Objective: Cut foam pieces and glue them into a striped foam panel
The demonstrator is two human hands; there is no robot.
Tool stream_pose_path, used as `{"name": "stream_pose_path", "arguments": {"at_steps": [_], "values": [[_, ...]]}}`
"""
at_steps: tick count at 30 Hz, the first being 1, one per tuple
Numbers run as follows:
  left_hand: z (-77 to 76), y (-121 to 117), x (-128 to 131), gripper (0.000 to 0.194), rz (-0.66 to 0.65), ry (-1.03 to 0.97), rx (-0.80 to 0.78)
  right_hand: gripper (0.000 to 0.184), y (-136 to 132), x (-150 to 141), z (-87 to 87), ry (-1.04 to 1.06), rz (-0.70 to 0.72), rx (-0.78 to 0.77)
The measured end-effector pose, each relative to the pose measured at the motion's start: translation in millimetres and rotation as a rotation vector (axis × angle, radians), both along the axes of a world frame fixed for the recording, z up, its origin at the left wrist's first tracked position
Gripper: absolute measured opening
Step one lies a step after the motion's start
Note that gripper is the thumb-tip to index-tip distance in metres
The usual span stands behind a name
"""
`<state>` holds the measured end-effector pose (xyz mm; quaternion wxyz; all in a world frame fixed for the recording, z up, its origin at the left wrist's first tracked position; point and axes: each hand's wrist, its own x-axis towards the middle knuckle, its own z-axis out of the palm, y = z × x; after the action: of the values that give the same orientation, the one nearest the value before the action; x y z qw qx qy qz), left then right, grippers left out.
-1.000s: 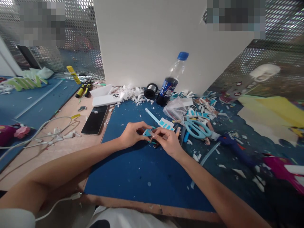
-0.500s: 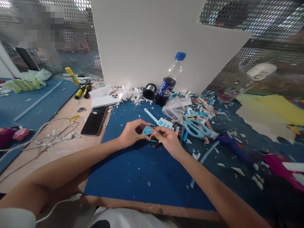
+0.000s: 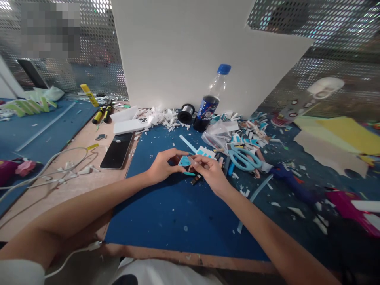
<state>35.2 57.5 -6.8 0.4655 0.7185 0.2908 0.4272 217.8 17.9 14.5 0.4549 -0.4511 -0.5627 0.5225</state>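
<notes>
Between my two hands is a small light-blue triangular piece (image 3: 184, 161) with dark dots near its corners. My left hand (image 3: 164, 166) curls round it from the left, thumb below and index finger above, closed on its edges. From the right, my right hand (image 3: 211, 173) pinches at the piece's right side, thumb and fingers together; anything smaller in that pinch is hidden. A teal rounded edge (image 3: 189, 173) shows just under the left thumb. Below the hands a small dark strip (image 3: 195, 179) lies on the blue mat (image 3: 178, 221).
Light-blue scissors (image 3: 245, 159) lie right of my hands among scraps. Behind stand a cola bottle (image 3: 208, 105) and a wire spool (image 3: 186, 114). A black phone (image 3: 116, 151) lies left, near pliers (image 3: 103, 113) and a glue stick (image 3: 89, 95). Magenta glue gun (image 3: 353, 209) at right.
The blue triangular piece has turned slightly between my fingers and more of the teal edge shows below. My hands stay in nearly the same place; the view shifts a little.
</notes>
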Motion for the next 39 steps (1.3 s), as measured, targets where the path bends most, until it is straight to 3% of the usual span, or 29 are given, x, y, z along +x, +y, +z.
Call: {"name": "stream_pose_path", "arguments": {"at_steps": [6,12,23,32,39], "values": [[3.3,-2,1,0.044,-0.021,-0.039,-0.076,0.024,1,1,-2.6,-0.022,-0.011,0.032],[0.0,1,4,0.044,-0.19,-0.102,-0.255,0.024,3,1,-6.5,-0.022,-0.028,0.056],[4.1,6,3,0.04,-0.291,-0.212,-0.542,0.025,1,0,-7.0,0.019,-0.033,0.065],[5.6,19,-5,0.044,-0.341,-0.366,-0.833,0.031,1,4,-1.8,0.178,-0.046,0.001],[7.6,20,-8,0.038,-0.457,-0.398,-1.03,0.024,2,4,-4.6,0.25,-0.114,-0.011]]}}
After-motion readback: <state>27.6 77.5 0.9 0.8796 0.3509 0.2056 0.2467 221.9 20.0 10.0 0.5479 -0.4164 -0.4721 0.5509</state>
